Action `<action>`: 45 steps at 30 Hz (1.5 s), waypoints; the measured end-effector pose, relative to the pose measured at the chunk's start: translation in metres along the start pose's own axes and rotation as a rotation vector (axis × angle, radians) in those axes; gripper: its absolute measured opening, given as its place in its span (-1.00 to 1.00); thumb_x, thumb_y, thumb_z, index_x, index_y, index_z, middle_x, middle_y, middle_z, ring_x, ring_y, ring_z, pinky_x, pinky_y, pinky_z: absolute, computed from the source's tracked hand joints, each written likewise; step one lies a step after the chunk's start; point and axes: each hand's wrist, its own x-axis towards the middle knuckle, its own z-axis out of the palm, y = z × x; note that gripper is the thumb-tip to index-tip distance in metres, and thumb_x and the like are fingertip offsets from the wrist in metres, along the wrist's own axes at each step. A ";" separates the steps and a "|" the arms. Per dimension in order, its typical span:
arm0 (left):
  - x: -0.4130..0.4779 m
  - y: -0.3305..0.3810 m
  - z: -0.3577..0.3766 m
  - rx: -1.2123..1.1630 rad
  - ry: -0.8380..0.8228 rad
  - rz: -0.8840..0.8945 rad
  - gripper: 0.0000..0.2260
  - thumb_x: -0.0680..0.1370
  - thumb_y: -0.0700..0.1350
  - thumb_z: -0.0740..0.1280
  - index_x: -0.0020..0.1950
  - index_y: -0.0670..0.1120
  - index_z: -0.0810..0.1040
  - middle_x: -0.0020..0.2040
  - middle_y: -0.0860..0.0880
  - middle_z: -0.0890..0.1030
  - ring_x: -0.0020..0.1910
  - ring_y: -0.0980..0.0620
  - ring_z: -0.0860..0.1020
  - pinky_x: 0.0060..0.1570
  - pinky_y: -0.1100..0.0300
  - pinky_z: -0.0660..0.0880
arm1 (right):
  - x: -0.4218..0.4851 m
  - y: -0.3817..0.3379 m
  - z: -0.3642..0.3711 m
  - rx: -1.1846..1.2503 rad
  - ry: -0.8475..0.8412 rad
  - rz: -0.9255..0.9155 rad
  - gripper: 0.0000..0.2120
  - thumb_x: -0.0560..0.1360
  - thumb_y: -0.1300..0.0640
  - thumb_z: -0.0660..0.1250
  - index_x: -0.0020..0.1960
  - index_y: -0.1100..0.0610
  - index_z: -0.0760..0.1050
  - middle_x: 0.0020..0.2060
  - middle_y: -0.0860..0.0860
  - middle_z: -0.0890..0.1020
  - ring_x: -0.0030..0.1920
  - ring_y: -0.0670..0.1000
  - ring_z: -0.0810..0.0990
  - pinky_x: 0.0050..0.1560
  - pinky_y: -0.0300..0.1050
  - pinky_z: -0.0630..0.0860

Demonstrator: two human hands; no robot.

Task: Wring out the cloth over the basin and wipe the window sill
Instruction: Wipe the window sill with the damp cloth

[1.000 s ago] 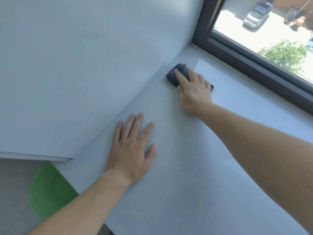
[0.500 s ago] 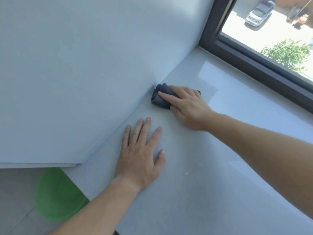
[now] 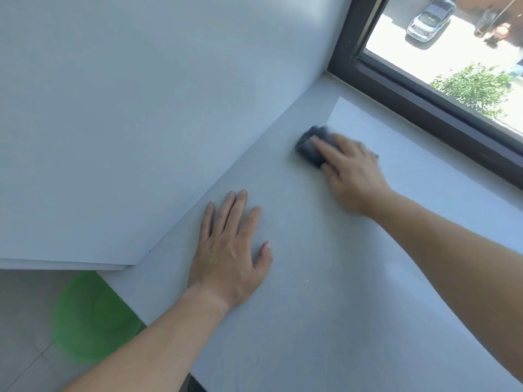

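Your right hand [image 3: 351,171] lies on the dark cloth [image 3: 310,149], palm down. Its grip is open, with the fingers stretched over the top of the cloth and pressing it flat to the window sill [image 3: 325,278]. Hand and cloth are smeared by blur, so you cannot tell whether the fingertips curl over the cloth's far edge. The cloth sits on the far part of the sill, near the white wall [image 3: 141,108] on the left and just short of the corner where that wall meets the dark window frame [image 3: 424,100].

Your left hand [image 3: 229,250] is nearer and to the left, well apart from the cloth. Its grip is fully open and holds nothing, with the palm flat on the sill and the fingers spread, pointing towards the wall.

The green basin [image 3: 87,315] stands on the floor below the sill's near left edge, partly hidden by the sill and your left forearm. Through the glass you can see a parked car [image 3: 427,21] and a green tree [image 3: 475,86].
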 end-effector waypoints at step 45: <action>-0.090 -0.002 -0.010 -0.057 0.048 -0.187 -0.52 0.49 0.03 0.22 0.39 -0.08 0.46 0.55 -0.12 0.29 0.57 -0.11 0.17 0.50 -0.25 0.06 | -0.039 -0.127 0.030 0.002 -0.118 -0.343 -0.50 0.60 0.03 0.07 0.55 -0.12 0.20 0.46 0.03 0.29 0.28 0.14 0.25 0.41 0.08 0.11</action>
